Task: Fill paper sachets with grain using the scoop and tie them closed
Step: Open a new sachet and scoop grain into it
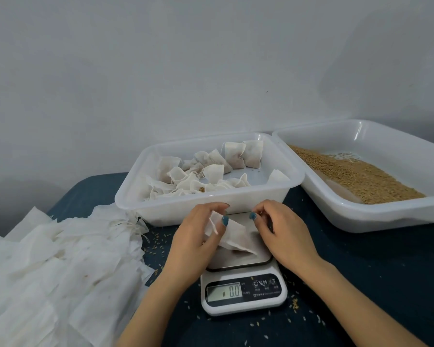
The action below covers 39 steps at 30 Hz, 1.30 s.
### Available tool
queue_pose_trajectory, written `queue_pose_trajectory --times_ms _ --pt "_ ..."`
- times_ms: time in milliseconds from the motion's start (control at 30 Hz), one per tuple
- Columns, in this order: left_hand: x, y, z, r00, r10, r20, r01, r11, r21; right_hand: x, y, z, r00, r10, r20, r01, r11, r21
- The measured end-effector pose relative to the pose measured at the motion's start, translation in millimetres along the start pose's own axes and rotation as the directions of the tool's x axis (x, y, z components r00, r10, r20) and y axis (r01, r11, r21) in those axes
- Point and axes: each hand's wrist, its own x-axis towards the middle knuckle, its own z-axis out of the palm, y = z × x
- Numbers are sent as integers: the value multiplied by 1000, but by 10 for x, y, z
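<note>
Over the scale [243, 294] platform, the left hand [193, 236] grips a filled sachet [233, 237] by its gathered neck, thumb across the paper. The right hand [283, 231] has its fingertips pinched close together just beside the neck, probably on the drawstring, but the string is too thin to confirm. The step looks like cinching or tying. Risks: pulling hard could tear the thin, soft, crinkly paper at the neck, and tilting the open mouth could spill more grain. Loose kernels [158, 241] already litter the dark blue cloth [361, 284]. A slack knot would let the sachet open once it is dropped in with the others. The display reads zero, so I cannot tell whether the sachet rests on the smooth metal plate or is held just above it. Behind the scale, a glossy white plastic tray [211, 204] holds puffy tied sachets [211, 174] with stray strings. The second tray [361, 221], to the right, holds tan, granular grain [356, 176], banked to one side. Flat, empty sachets [55, 266] lie in a messy overlapping pile to the left. No scoop is visible.
</note>
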Motion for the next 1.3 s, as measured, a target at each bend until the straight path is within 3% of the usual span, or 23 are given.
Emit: queue_pose_trajectory --times_ms 167,733,867,967,1100,1200,1300 --pt "22 11 -58 991 -44 -124 38 998 -47 -11 -6 2 1000 -15 18 15 1000 1" --pt "26 -15 -122 977 -115 -180 111 993 -32 18 36 -36 1000 -7 -11 7 999 -40" --pt "1 -30 -168 960 -128 -250 166 977 137 6 45 -36 1000 -14 -11 13 998 -56" --pt "-28 -47 -192 971 -123 -204 183 933 309 7 56 -35 1000 -11 -14 10 998 -60" --pt "-64 -3 -120 983 -86 -160 143 910 389 11 63 -31 1000 -13 -23 12 998 -66" --pt "-59 32 -74 994 4 -111 34 939 343 14 68 -24 999 -17 -36 14 998 -69" --pt "-37 59 -42 996 51 -77 -40 989 140 16 75 -25 999 -16 -32 14 998 -66"
